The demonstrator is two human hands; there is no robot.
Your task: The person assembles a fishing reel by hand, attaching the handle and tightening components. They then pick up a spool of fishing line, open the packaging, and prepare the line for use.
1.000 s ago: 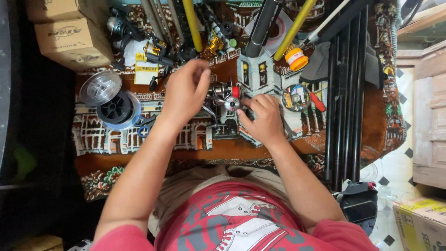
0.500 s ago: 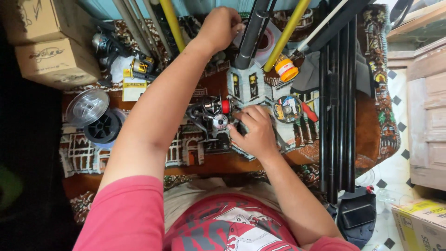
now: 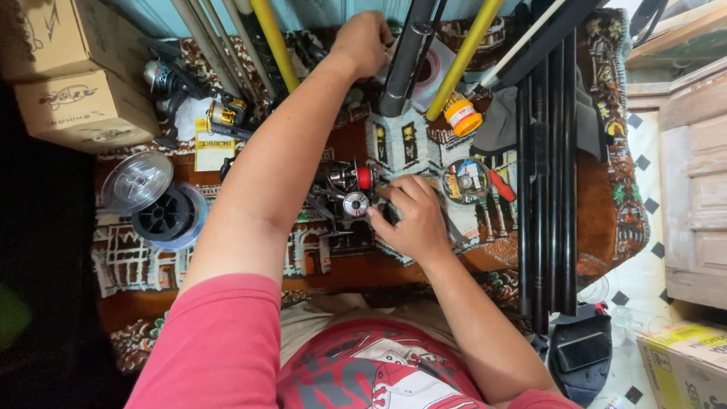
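Reaching away from the fishing reel [image 3: 350, 198], the left hand [image 3: 365, 42] has gone from beside the right hand to the far edge of the patterned rug [image 3: 606, 227], where its fingers curl among the leaning rod tubes [image 3: 405, 60]; I cannot tell whether they grip anything. Right hand [image 3: 413, 216] stays put, its fingers clamped on the reel's silver and red body, so the reel is now held one-handed. Compared with half a second ago, little differs: the left arm is stretched equally far.
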